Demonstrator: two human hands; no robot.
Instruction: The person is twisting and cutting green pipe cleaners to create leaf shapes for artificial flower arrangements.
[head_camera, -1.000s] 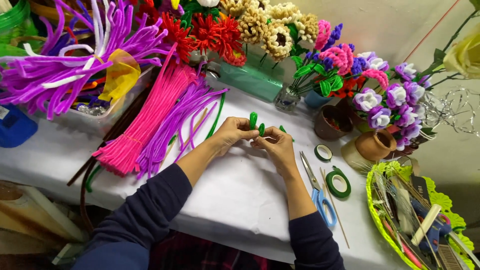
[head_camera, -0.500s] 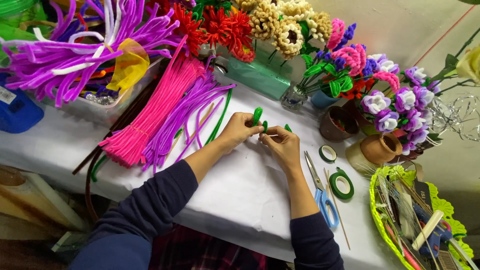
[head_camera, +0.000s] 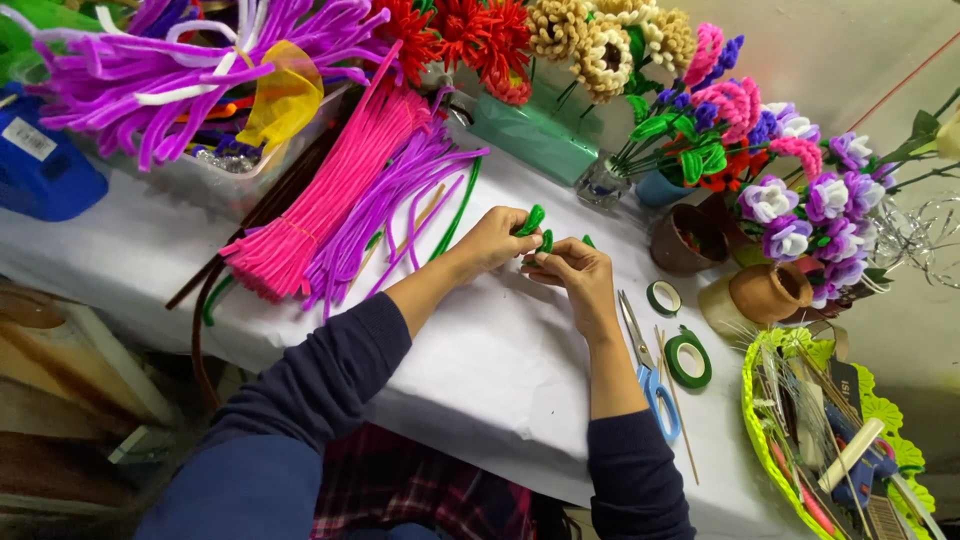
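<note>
Hands meet over the middle of the white tabletop (head_camera: 480, 370): the left hand (head_camera: 492, 240) and right hand (head_camera: 572, 268) both pinch a bent green pipe cleaner (head_camera: 534, 222) between closed fingertips, near its far edge.

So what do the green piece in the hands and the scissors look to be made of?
The green piece, pinched between left hand and right hand, looks like fuzzy chenille stem: matte, bent into loops. The scissors show shiny metal blades and smooth blue handles, probably plastic.
</note>
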